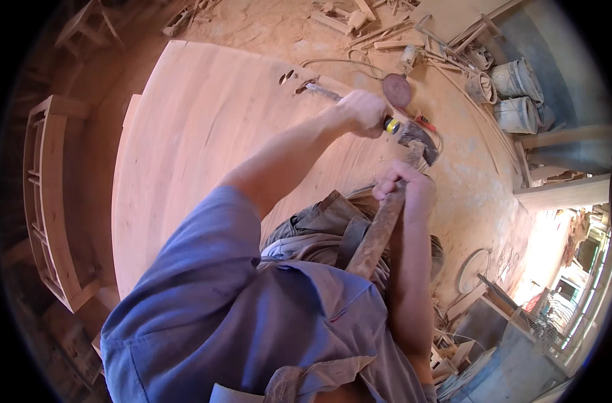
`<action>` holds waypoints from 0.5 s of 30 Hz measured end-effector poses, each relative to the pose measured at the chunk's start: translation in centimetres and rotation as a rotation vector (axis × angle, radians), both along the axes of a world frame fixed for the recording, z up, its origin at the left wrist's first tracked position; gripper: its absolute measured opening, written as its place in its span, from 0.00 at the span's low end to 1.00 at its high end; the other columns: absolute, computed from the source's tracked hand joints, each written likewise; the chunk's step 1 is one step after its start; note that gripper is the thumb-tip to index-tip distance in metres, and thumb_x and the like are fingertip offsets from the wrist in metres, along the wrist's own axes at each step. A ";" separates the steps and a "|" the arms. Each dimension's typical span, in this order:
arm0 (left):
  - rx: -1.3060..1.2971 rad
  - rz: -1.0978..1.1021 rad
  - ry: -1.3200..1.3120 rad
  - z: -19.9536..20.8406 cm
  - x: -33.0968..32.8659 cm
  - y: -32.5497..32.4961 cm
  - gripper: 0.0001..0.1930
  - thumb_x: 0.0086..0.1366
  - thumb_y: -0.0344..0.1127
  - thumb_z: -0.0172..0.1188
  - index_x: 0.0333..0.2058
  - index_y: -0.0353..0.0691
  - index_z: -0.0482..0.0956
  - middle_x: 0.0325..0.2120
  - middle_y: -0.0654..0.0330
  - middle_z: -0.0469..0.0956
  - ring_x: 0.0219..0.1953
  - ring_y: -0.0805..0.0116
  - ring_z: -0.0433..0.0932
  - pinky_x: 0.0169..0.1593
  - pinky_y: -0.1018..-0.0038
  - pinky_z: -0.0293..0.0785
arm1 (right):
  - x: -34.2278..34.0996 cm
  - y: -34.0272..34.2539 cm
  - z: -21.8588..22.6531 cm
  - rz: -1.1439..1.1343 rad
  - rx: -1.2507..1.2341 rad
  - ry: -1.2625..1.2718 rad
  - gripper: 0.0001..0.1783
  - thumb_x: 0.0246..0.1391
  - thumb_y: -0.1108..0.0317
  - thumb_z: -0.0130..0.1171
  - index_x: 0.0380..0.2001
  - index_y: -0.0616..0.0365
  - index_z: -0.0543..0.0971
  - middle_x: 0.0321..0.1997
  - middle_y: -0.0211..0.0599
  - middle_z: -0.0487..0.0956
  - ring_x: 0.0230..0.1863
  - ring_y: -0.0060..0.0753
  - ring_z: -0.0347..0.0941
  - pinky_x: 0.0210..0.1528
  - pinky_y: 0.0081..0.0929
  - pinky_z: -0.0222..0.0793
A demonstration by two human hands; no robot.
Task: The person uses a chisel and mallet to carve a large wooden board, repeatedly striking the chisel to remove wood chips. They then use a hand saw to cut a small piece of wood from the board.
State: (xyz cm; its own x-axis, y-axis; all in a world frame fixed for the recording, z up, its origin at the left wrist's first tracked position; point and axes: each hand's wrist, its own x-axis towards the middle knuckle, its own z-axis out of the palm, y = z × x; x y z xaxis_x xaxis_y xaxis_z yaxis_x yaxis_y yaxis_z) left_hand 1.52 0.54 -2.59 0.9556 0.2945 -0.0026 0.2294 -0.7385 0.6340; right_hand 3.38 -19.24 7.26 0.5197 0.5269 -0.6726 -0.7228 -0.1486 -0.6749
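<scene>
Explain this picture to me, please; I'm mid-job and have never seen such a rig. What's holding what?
There's no machine: these are a person's two bare hands. The only picture comes from the left of two fisheye cameras worn on the head, looking down, so straight edges bend near the rim. The left hand grips a chisel, its blade pointing toward dark hollows in a broad wooden panel. The right hand grips a hammer by its wooden handle, with the head near the chisel's yellow-banded end. Scrap wood lies on the floor beyond.
</scene>
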 end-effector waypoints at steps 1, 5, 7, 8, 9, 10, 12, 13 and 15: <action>-0.042 -0.007 0.052 0.9 0.6 0.3 0.10 0.49 0.33 0.59 0.31 0.45 0.84 0.28 0.48 0.83 0.36 0.41 0.81 0.38 0.51 0.76 | 0.9 -0.5 -0.2 -0.046 0.034 0.036 0.10 0.58 0.70 0.58 0.24 0.57 0.71 0.19 0.33 0.67 0.18 0.32 0.65 0.23 0.35 0.64; -0.131 0.069 0.019 3.3 1.7 2.7 0.09 0.52 0.36 0.60 0.32 0.43 0.84 0.30 0.45 0.83 0.37 0.41 0.82 0.40 0.52 0.78 | 2.7 -2.8 -1.1 -0.088 0.026 0.004 0.10 0.60 0.70 0.57 0.26 0.54 0.70 0.21 0.31 0.68 0.20 0.29 0.64 0.24 0.34 0.61; -0.126 0.120 -0.117 4.7 0.3 1.2 0.09 0.50 0.36 0.63 0.31 0.43 0.84 0.27 0.46 0.83 0.34 0.41 0.81 0.37 0.52 0.77 | 3.2 -3.1 -1.1 -0.186 -0.025 0.031 0.10 0.60 0.70 0.58 0.25 0.53 0.70 0.21 0.30 0.69 0.19 0.29 0.64 0.24 0.33 0.61; -0.061 0.069 -0.155 3.8 0.0 0.1 0.08 0.49 0.36 0.63 0.30 0.44 0.83 0.26 0.47 0.82 0.33 0.42 0.81 0.36 0.52 0.76 | 3.4 -3.1 -1.3 -0.233 -0.051 0.052 0.10 0.60 0.70 0.58 0.25 0.53 0.70 0.21 0.30 0.69 0.19 0.29 0.64 0.24 0.33 0.61; -0.004 0.021 -0.195 1.9 -0.1 -1.1 0.08 0.48 0.36 0.63 0.29 0.44 0.82 0.25 0.48 0.82 0.32 0.42 0.81 0.35 0.52 0.76 | 4.2 -3.4 -2.0 -0.193 -0.035 0.062 0.09 0.60 0.70 0.58 0.26 0.52 0.70 0.21 0.31 0.70 0.20 0.29 0.65 0.23 0.32 0.61; 0.055 -0.026 -0.235 0.4 -0.2 -1.8 0.08 0.47 0.36 0.63 0.28 0.44 0.82 0.24 0.49 0.81 0.31 0.43 0.81 0.33 0.51 0.75 | 4.5 -3.5 -2.4 -0.181 -0.027 0.081 0.09 0.60 0.70 0.58 0.26 0.53 0.71 0.21 0.31 0.70 0.20 0.28 0.66 0.23 0.32 0.62; 0.099 -0.060 -0.212 -1.3 -0.7 -2.0 0.07 0.46 0.35 0.63 0.26 0.45 0.80 0.22 0.51 0.80 0.29 0.45 0.80 0.32 0.52 0.74 | 4.8 -3.7 -2.8 -0.155 -0.008 0.114 0.09 0.60 0.70 0.58 0.26 0.53 0.71 0.21 0.30 0.70 0.20 0.28 0.66 0.24 0.32 0.62; 0.118 -0.079 -0.199 -1.4 -1.2 -2.1 0.06 0.45 0.35 0.63 0.25 0.45 0.79 0.21 0.52 0.79 0.28 0.46 0.80 0.31 0.52 0.73 | 4.6 -3.4 -2.7 -0.155 -0.030 0.102 0.09 0.60 0.70 0.58 0.26 0.53 0.71 0.21 0.30 0.70 0.21 0.28 0.66 0.24 0.33 0.62; 0.074 -0.082 -0.230 -1.6 -1.9 -2.2 0.07 0.44 0.34 0.63 0.24 0.44 0.77 0.20 0.52 0.78 0.27 0.45 0.79 0.30 0.52 0.72 | 3.8 -2.6 -1.7 -0.157 -0.072 0.077 0.09 0.60 0.70 0.58 0.27 0.53 0.70 0.21 0.31 0.70 0.21 0.29 0.66 0.24 0.33 0.63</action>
State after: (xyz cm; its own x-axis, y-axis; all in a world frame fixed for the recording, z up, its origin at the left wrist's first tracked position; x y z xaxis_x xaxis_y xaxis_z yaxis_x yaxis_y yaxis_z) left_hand -0.41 -1.64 -4.16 0.9493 0.2073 0.2362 0.0229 -0.7953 0.6058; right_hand 7.21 -21.89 5.58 0.5375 0.3924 -0.7464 -0.7897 -0.0763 -0.6087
